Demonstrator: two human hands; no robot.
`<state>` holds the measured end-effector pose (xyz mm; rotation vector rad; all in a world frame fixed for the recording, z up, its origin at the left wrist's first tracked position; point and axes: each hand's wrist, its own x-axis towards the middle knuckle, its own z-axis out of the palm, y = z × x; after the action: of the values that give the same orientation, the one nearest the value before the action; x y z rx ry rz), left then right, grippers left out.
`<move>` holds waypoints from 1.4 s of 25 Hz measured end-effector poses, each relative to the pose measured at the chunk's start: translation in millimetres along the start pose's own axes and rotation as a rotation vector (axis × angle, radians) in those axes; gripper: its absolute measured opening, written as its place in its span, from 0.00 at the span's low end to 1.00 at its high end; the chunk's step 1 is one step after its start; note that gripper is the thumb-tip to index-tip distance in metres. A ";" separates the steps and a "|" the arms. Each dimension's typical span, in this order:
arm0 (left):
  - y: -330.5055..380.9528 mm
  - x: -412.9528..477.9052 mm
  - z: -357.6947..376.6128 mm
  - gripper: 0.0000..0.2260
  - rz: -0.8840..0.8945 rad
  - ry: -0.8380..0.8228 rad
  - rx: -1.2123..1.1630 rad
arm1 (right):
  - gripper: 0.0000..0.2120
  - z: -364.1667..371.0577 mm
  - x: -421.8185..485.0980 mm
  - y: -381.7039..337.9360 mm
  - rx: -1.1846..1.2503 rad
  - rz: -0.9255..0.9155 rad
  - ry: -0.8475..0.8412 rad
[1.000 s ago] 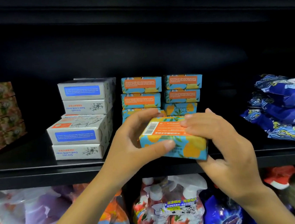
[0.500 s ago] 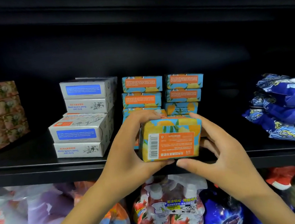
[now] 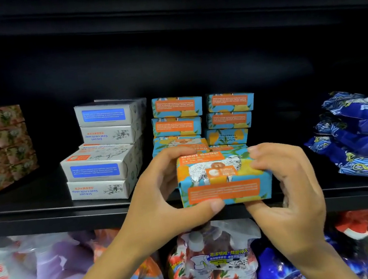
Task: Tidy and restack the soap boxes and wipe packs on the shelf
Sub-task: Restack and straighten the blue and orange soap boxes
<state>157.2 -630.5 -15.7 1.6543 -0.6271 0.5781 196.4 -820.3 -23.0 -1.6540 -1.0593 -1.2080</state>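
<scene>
Both my hands hold one blue-and-orange goat soap box (image 3: pixel 222 176) just in front of the black shelf (image 3: pixel 49 214). My left hand (image 3: pixel 162 199) grips its left end, thumb under the front edge. My right hand (image 3: pixel 287 185) grips its right end, fingers over the top. The box shows its sheep picture on top and an orange label in front. Behind it stand two stacks of the same soap boxes (image 3: pixel 178 119) (image 3: pixel 230 111). White sea salt soap boxes (image 3: pixel 104 153) are stacked to the left. Blue wipe packs (image 3: pixel 361 135) are piled at the right.
Floral patterned boxes (image 3: pixel 0 148) are stacked at the far left of the shelf. Below the shelf stand spray bottles and refill pouches (image 3: pixel 215 262). A dark upper shelf (image 3: pixel 162 1) hangs overhead, with bare shelf between the soap stacks and the wipe packs.
I have turned the soap box in my hands: the barcode side faced me earlier, and now the sheep picture faces up with the orange label in front. My right hand shifted to the box's right end.
</scene>
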 end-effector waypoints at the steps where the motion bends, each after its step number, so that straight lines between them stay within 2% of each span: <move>1: 0.4 -0.3 0.2 0.27 -0.014 0.015 -0.005 | 0.17 1.9 -0.3 -0.4 0.004 -0.012 0.006; 3: 2.5 0.8 -1.2 0.27 -0.008 0.042 0.033 | 0.16 4.5 -1.6 -0.5 0.000 0.015 -0.008; 6: 10.3 11.0 -9.9 0.28 0.037 0.129 0.130 | 0.18 3.1 -3.5 3.4 0.015 0.163 -0.022; 8: 13.9 23.0 -18.4 0.28 0.050 0.187 0.182 | 0.13 1.1 -5.9 7.5 -0.007 0.248 -0.067; 10: 15.2 36.0 -24.5 0.27 0.028 0.233 0.269 | 0.08 1.1 -10.9 10.3 -0.076 0.304 -0.207; 11: 14.5 41.8 -25.9 0.27 0.007 0.252 0.320 | 0.08 2.0 -14.3 10.8 -0.132 0.315 -0.299; 13: 9.8 50.3 -26.0 0.26 -0.034 0.281 0.417 | 0.12 4.4 -20.7 11.8 -0.285 0.261 -0.458; 15: 2.9 54.8 -25.1 0.25 -0.096 0.295 0.455 | 0.13 5.5 -22.9 12.3 -0.398 0.173 -0.521; 17: -2.8 55.6 -25.4 0.25 -0.158 0.300 0.456 | 0.13 4.9 -22.6 12.8 -0.421 0.150 -0.523; 19: -6.5 53.5 -25.6 0.24 -0.133 0.296 0.492 | 0.14 5.1 -23.1 13.6 -0.419 0.151 -0.512; 24: -12.0 47.1 -20.8 0.16 0.046 0.379 0.653 | 0.14 5.9 -25.5 13.2 -0.423 0.164 -0.516; 28: -12.9 42.5 -16.8 0.14 0.123 0.411 0.756 | 0.14 5.6 -24.8 11.6 -0.404 0.175 -0.527; 31: -12.7 30.7 -12.4 0.11 0.318 0.421 0.860 | 0.14 4.3 -17.7 14.8 -0.292 0.254 -0.503; 33: -15.9 20.1 -7.0 0.08 0.420 0.380 0.873 | 0.14 3.4 -6.2 22.9 -0.220 0.321 -0.426; 35: -23.0 9.0 0.8 0.07 0.409 0.272 0.859 | 0.16 3.7 7.5 37.0 -0.279 0.346 -0.364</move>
<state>179.5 -628.9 -26.2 2.1818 -0.5450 1.4977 233.7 -827.4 -21.4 -2.2291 -0.7880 -0.8737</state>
